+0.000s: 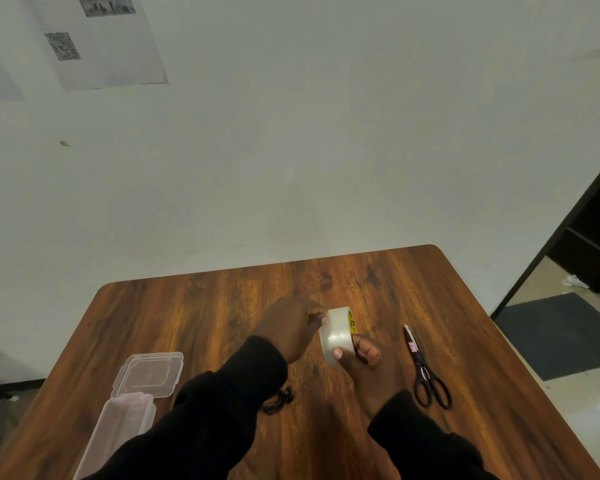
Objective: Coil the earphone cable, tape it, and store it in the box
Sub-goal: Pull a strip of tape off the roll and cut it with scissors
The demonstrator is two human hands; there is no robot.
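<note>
Head view: right hand [368, 362] grips clear roll of packing tape [336, 336] above brown wooden table [194, 313], thumb on the face, fingers curled round the rim. Left hand [288, 327] has fingertips pinched at the roll's far-left edge, probably on the tape end; too blurred to confirm. Coiled black earphone cable [280, 402] lies on table near centre, partly hidden under left sleeve. Clear plastic box [118, 431] sits near left, hinged lid [149, 374] open. Black-handled scissors [426, 372] lie right of the hands, apart from them.
</note>
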